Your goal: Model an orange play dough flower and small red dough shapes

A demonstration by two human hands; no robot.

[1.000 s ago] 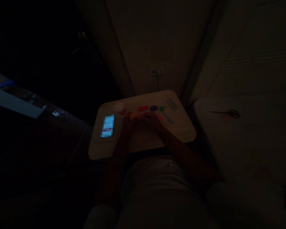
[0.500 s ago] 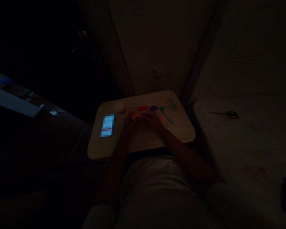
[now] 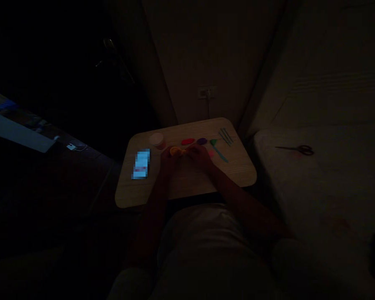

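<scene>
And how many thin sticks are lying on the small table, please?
3 thin sticks, lying side by side at a slant near the far right corner of the table: one left, one middle, one right. The left hand or right hand may hide another.

Place: a dim room, apparently domestic. The far wall (image 3: 187, 54) carried a power socket (image 3: 203, 92) with a cord plugged in. Far left was a dark door with a metal handle (image 3: 108, 43). Centre stood a small, round-cornered wood-topped table (image 3: 234, 171). Right lay a pale, bed-like surface (image 3: 328, 183), scissors (image 3: 305, 150) upon it.
</scene>
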